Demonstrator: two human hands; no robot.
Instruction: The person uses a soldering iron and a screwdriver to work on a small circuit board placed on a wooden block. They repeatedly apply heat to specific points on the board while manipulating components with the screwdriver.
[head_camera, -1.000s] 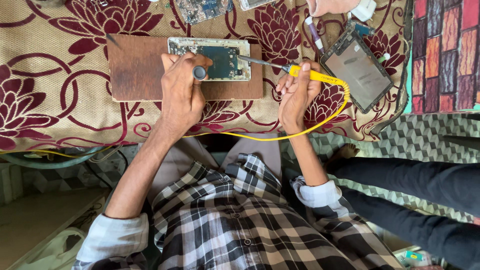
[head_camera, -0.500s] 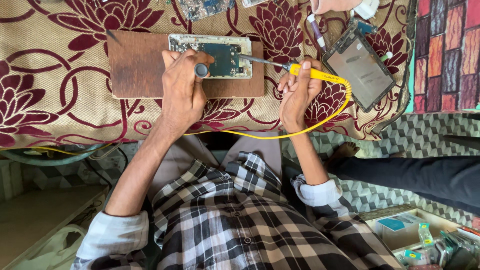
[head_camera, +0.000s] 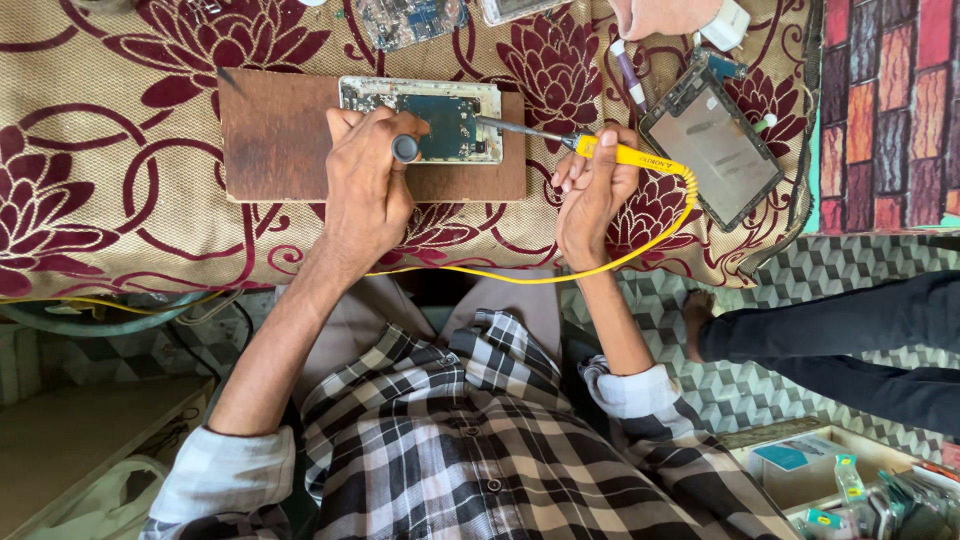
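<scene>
Presently, head view, sole view: opened phone with a blue-green circuit board in a pale frame, lying flat at the far edge of a brown wooden board on the maroon-flowered beige cloth, its long axis running left to right. Left hand sits at the phone's near edge, closed around a small grey-capped tool; right hand, beside the board's right edge, grips a yellow-handled soldering iron with a yellow cord, its metal tip reaching leftward to the phone's right end. A second dismantled phone with a grey screen lies near the cloth's right edge, another person's hand above it.

circuit board cut off; tool tip hidden
</scene>
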